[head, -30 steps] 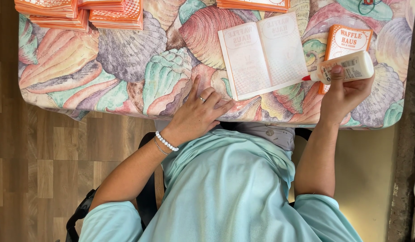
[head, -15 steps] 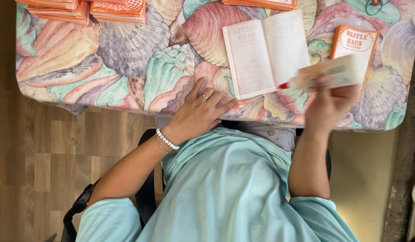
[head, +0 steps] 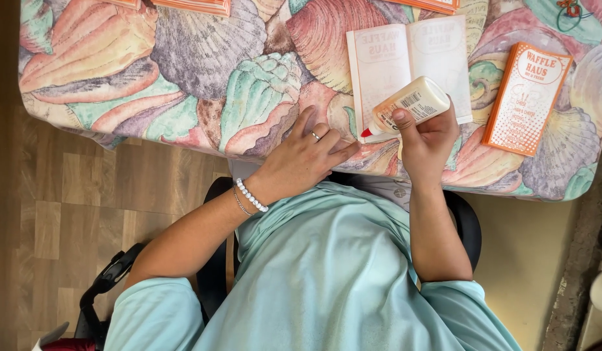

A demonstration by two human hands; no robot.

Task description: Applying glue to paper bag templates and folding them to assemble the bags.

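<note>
Looks like a home craft corner: shell-patterned cloth (head: 203, 71) over the worktop, wood-look floor (head: 67, 195) at left, office chair (head: 467, 221) below.

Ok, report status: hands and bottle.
Right hand grips glue bottle, red tip down-left. Left hand flat on table edge. Open booklet beneath bottle.

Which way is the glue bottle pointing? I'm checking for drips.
Tipped sideways: the glue bottle, gripped in the right hand, lies nearly level, red tip aimed left over the open booklet.

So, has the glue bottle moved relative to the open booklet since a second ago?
Yes. The glue bottle in the right hand has swung left, from beside the closed orange booklet to over the open booklet, red tip pointing down-left.
</note>
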